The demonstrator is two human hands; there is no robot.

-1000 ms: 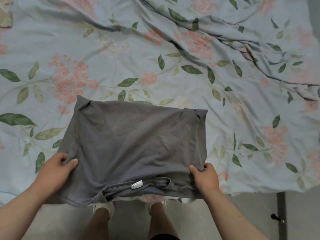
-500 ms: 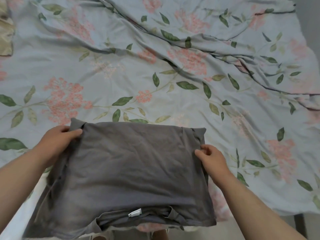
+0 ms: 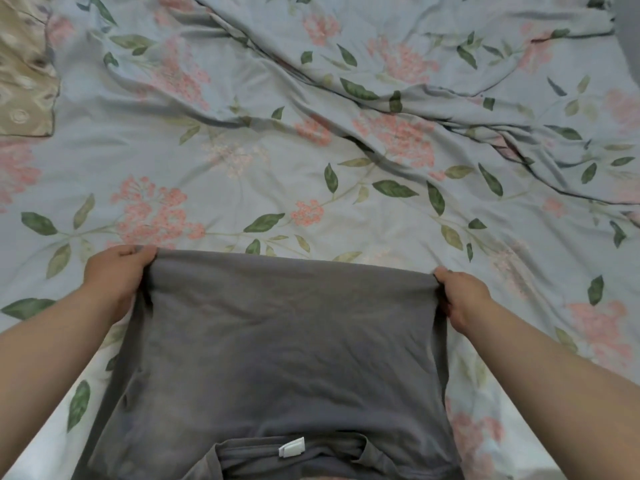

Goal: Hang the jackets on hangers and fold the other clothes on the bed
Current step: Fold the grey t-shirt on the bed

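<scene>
Floral bedsheet point(image 3: 311, 150) lies rumpled under a grey shirt point(image 3: 284, 358).

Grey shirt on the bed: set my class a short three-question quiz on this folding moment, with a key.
1. True or false: the left hand and the right hand each grip a far corner of the grey shirt.
2. Where is the white label? A) at the neckline, by the near edge; B) at the far edge; C) loose on the sheet.
3. Fill in: the shirt lies on a ____-patterned bedsheet.
Key: 1 true; 2 A; 3 floral.
</scene>
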